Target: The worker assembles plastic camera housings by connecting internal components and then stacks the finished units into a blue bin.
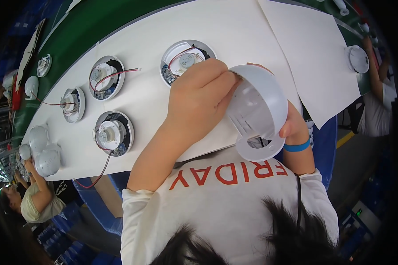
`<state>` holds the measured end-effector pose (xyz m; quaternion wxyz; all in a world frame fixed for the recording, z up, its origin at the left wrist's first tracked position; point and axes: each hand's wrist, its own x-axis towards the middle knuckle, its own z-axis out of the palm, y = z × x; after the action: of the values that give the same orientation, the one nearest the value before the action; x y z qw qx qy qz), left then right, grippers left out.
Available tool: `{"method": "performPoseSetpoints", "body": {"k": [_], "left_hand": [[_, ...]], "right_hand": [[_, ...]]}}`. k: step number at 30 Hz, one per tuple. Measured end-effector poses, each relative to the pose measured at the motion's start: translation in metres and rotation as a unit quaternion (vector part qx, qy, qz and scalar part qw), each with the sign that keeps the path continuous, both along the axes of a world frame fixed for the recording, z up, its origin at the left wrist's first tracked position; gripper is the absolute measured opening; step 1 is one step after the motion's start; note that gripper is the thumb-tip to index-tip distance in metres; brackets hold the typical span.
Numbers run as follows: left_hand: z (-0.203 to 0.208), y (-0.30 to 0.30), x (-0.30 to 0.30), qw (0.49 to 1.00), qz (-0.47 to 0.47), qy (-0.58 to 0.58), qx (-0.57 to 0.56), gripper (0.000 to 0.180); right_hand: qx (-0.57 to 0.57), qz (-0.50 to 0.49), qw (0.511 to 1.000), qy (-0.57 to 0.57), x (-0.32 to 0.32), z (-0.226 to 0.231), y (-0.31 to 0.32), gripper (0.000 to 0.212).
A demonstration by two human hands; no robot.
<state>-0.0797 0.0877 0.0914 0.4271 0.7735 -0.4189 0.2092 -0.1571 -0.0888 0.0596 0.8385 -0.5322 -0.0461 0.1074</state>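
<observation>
A white, hollow plastic housing point(265, 95) with a rounded shell and a ring-shaped tab at its lower end is tilted over the table's front edge. My right hand point(292, 123), with a blue band at the wrist, wraps round its outer side, thumb near the lower rim. The fingers of my left hand point(203, 95) are pinched together at the housing's left rim; their tips and anything between them are hidden. Just behind that hand lies a round white base point(185, 59) with a circuit board, a motor-like part and red and black wires, partly covered by the hand.
Similar wired units point(113, 133) stand to the left on the white tabletop point(150, 101). White domed shells point(46, 161) are stacked at the far left, beside a co-worker point(37, 198). A green conveyor belt point(101, 22) runs behind. Another person point(378, 101) works at the far right.
</observation>
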Motion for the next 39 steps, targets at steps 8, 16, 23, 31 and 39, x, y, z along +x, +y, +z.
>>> {"method": "performPoseSetpoints", "body": {"k": [8,16,23,31,39], "left_hand": [[-0.002,0.001,-0.001,1.000,0.003,-0.006,0.028,0.017],[0.005,0.011,0.001,0.993,-0.007,-0.011,0.116,0.022],[-0.021,0.065,0.037,0.959,0.226,0.166,-0.045,0.033],[-0.024,0.065,0.047,0.743,0.064,0.656,-0.114,0.045],[-0.028,0.054,0.026,0.721,-0.012,0.682,-0.120,0.046]], "right_hand": [[-0.063,0.001,0.998,-0.007,0.004,0.002,-0.001,0.114],[-0.060,0.006,0.998,-0.002,0.002,0.003,-0.003,0.108],[-0.093,-0.038,0.993,0.057,-0.012,-0.005,-0.026,0.111],[-0.078,-0.105,0.986,0.103,-0.032,-0.017,-0.043,0.108],[0.016,-0.148,0.985,0.084,-0.040,-0.032,-0.047,0.084]]}}
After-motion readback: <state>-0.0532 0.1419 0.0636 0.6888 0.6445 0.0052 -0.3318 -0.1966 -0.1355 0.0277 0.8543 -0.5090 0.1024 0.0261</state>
